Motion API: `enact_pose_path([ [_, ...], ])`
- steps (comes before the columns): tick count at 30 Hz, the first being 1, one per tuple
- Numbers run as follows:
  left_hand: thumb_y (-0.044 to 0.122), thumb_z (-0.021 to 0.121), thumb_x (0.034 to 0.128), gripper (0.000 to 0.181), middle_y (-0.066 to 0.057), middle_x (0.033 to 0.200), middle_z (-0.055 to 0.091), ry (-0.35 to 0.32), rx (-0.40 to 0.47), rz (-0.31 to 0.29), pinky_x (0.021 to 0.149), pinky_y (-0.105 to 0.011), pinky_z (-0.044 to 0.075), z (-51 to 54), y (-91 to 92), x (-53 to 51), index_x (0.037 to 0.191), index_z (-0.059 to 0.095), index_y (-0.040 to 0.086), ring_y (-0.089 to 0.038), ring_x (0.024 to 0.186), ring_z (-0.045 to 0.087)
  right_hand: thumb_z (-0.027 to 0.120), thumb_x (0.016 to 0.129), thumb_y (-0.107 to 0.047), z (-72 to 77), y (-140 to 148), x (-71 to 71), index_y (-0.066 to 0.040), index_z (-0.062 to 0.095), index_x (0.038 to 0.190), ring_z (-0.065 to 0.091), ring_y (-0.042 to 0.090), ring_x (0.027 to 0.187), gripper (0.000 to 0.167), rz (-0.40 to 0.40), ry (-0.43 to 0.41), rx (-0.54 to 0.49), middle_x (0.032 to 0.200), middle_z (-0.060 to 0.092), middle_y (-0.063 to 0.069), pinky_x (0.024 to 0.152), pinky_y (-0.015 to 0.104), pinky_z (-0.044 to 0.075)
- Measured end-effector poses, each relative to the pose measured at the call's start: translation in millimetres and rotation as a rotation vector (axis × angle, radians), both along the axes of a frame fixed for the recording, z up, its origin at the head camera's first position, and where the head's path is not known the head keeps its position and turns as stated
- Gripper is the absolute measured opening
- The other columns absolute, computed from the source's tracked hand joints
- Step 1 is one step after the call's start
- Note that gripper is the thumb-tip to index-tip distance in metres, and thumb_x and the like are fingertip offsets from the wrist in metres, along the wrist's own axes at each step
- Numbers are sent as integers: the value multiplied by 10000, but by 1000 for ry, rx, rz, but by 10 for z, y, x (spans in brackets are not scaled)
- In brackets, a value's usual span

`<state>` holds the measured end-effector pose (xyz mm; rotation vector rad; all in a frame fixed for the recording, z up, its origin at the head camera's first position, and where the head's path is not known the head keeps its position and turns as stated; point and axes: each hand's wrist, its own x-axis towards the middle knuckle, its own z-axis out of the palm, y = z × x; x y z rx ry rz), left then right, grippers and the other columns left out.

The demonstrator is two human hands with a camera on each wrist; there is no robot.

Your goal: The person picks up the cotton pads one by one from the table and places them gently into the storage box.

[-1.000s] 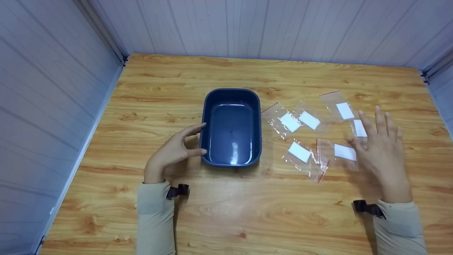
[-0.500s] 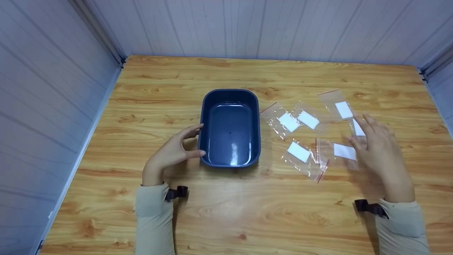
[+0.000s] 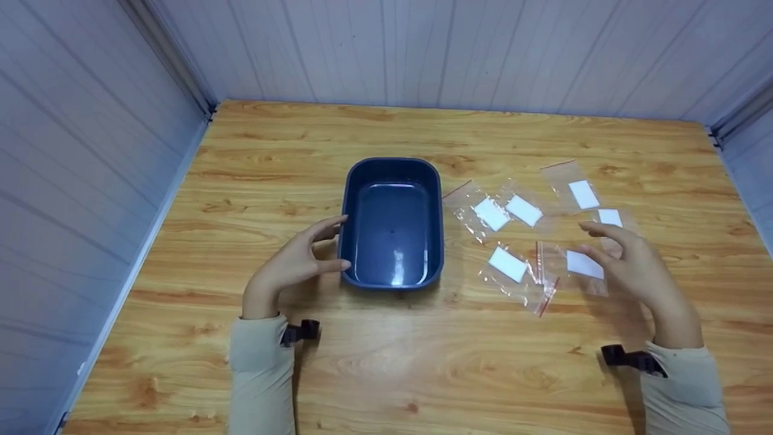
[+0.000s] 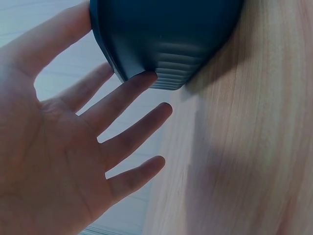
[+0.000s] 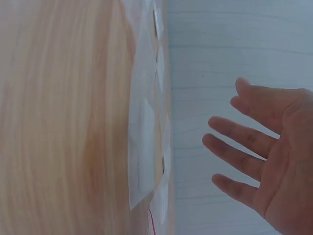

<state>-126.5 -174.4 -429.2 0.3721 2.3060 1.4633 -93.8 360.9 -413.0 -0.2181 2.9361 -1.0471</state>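
Note:
A dark blue open box (image 3: pixel 392 232) stands upright on the wooden table. My left hand (image 3: pixel 293 260) touches its left rim with thumb and fingertips; in the left wrist view the fingers of the left hand (image 4: pixel 73 132) are spread against and below the box wall (image 4: pixel 156 39). My right hand (image 3: pixel 637 266) hovers over the bags at the right, holding nothing, its thumb above a bag with a white piece (image 3: pixel 584 264). The right wrist view shows the right hand (image 5: pixel 279 147) with relaxed fingers, raised off the bags (image 5: pixel 144 156).
Several more clear zip bags with white pieces lie right of the box, among them ones at the middle (image 3: pixel 492 214), front (image 3: pixel 508 264) and back (image 3: pixel 583 194). Panelled walls (image 3: pixel 386 54) border the table (image 3: pixel 374 362) behind and at the sides.
My right hand has drawn its fingers inward from a spread pose and turned leftward, uncovering the bag at the far right. My left hand stays at the box rim.

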Motion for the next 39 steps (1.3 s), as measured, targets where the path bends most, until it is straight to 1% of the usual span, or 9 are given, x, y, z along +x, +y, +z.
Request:
enact_pose_path([
  [3, 197, 810, 846, 823, -133, 1535, 392, -2, -1, 0, 1138, -558, 286, 22, 7, -20, 1537, 365, 172, -354, 1413, 336, 649, 978, -248, 9, 1, -13, -10, 561, 1365, 449, 486, 1252, 463, 9, 2, -49, 1292, 572, 269, 977, 721, 327],
  [7, 185, 814, 841, 829, -149, 1527, 399, -10, 1, -8, 1133, -537, 308, 20, 15, -24, 1537, 365, 158, -354, 1408, 346, 668, 964, -173, 39, 14, -37, 7, 591, 1318, 487, 446, 1205, 405, 44, 12, -54, 1242, 605, 259, 970, 720, 322],
  [13, 144, 808, 841, 814, -180, 1501, 425, 7, 3, -8, 1115, -534, 340, 10, 13, -28, 1528, 373, 124, -373, 1390, 373, 710, 924, -97, -16, 19, -119, 19, 659, 1206, 570, 234, 1037, 309, 111, 53, 6, 1146, 678, 199, 930, 617, 407],
  [16, 148, 809, 842, 804, -171, 1501, 429, 6, -1, -9, 1128, -525, 323, 8, 26, -46, 1524, 382, 131, -362, 1388, 381, 708, 921, -78, -86, 48, -156, 18, 666, 1192, 590, 255, 1012, 290, 136, 24, 25, 1132, 684, 192, 907, 641, 427],
  [20, 143, 802, 848, 792, -157, 1504, 429, 0, 5, -11, 1139, -517, 306, -2, 44, -67, 1522, 386, 135, -347, 1378, 398, 711, 915, -65, -177, 95, -199, 25, 659, 1189, 594, 367, 1028, 293, 176, -13, 27, 1109, 680, 197, 899, 672, 431],
  [24, 133, 800, 849, 795, -168, 1500, 428, -11, 26, -12, 1126, -520, 326, -39, 32, -53, 1524, 380, 131, -354, 1366, 409, 733, 896, -64, -239, 95, -238, 30, 662, 1173, 601, 385, 1038, 301, 222, -20, 45, 1077, 676, 181, 920, 628, 458],
  [28, 176, 801, 853, 808, -172, 1511, 415, -22, 10, -20, 1132, -533, 309, -69, 7, -20, 1533, 365, 138, -353, 1374, 399, 755, 878, -83, -276, 67, -279, 29, 667, 1162, 630, 390, 1027, 317, 254, -37, 53, 1081, 677, 174, 916, 571, 489],
  [35, 205, 793, 862, 810, -166, 1519, 404, -6, 1, -24, 1142, -551, 281, -46, -28, -10, 1539, 352, 150, -352, 1381, 390, 819, 822, -208, -352, 0, -366, 3, 675, 1163, 575, 353, 1062, 426, 241, -58, 88, 1095, 657, 154, 965, 539, 437],
  [39, 222, 793, 864, 812, -165, 1506, 422, 21, -13, -32, 1142, -557, 275, -21, -21, -11, 1541, 351, 146, -348, 1379, 392, 836, 809, -192, -376, -8, -389, 3, 688, 1095, 546, 305, 996, 376, 229, -50, 123, 1034, 629, 133, 889, 461, 447],
])
